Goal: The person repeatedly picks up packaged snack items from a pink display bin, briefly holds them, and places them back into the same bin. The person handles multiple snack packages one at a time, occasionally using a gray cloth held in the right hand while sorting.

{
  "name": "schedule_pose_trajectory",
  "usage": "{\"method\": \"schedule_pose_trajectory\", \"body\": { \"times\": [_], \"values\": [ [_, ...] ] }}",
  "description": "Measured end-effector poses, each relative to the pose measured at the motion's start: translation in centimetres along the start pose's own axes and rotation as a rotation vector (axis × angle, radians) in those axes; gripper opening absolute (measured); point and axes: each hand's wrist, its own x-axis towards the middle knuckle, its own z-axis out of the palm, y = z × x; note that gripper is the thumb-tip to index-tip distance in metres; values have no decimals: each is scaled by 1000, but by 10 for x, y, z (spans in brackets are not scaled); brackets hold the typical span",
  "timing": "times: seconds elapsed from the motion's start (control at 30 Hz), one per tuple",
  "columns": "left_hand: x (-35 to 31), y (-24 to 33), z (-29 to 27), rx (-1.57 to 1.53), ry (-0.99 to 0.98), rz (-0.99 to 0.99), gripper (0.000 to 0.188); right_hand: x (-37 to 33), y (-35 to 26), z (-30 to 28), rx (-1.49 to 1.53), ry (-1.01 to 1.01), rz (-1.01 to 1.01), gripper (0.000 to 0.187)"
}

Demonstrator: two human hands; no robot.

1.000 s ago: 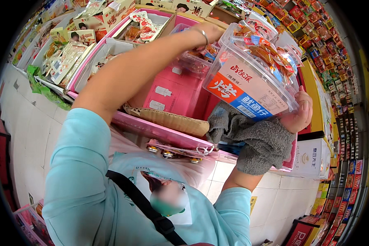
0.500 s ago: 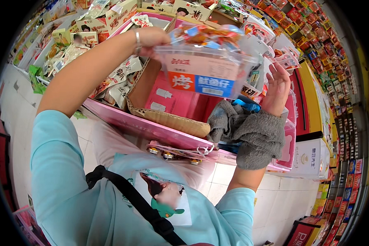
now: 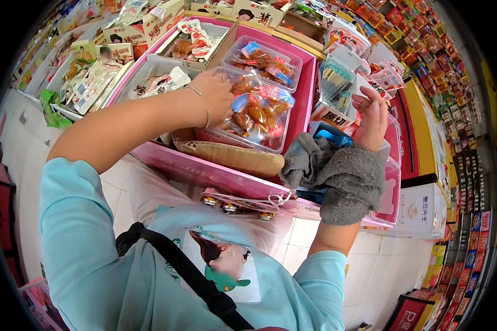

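A clear plastic tub (image 3: 254, 138) of individually wrapped brown snacks sits in the near part of a pink display bin (image 3: 303, 105). My left hand (image 3: 214, 98) is closed at its left rim, with the fingertips partly hidden against the packets. A similar tub of snack packets (image 3: 270, 65) stands just behind it. My right hand (image 3: 372, 118) is raised over the right side of the bin, fingers apart and slightly bent, holding nothing. A grey cloth (image 3: 345, 182) is wrapped around my right wrist, its loose end hanging toward the bin.
A torn cardboard edge (image 3: 232, 158) stands along the bin's near side. White boxes of pouches (image 3: 196, 44) lie left and behind. To the right are a white carton (image 3: 337, 113) and a yellow-edged display (image 3: 419, 132). Packed shelves (image 3: 447, 71) line the far right.
The tub, tilted up with its labelled side showing, has come down level into the bin, its packets now facing up. My left hand moved down with it; my right hand barely moved.
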Motion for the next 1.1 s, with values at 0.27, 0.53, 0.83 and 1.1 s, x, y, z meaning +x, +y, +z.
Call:
{"method": "schedule_pose_trajectory", "body": {
  "times": [0.27, 0.53, 0.83, 1.1],
  "values": [
    [2, 13, 17, -248, -324, 101, 21, -3, 0, 7, 50, -41, 83, 21],
    [17, 7, 10, -339, -471, 286, 24, -1, 9, 3, -24, -87, 139, 23],
    [63, 116, -26, -815, 517, 294, 69, 2, 22, 4, 74, -61, 183, 23],
    [68, 131, -41, -1088, 869, 261, 39, 10, 37, -17, 46, -153, 315, 29]
  ]
}}
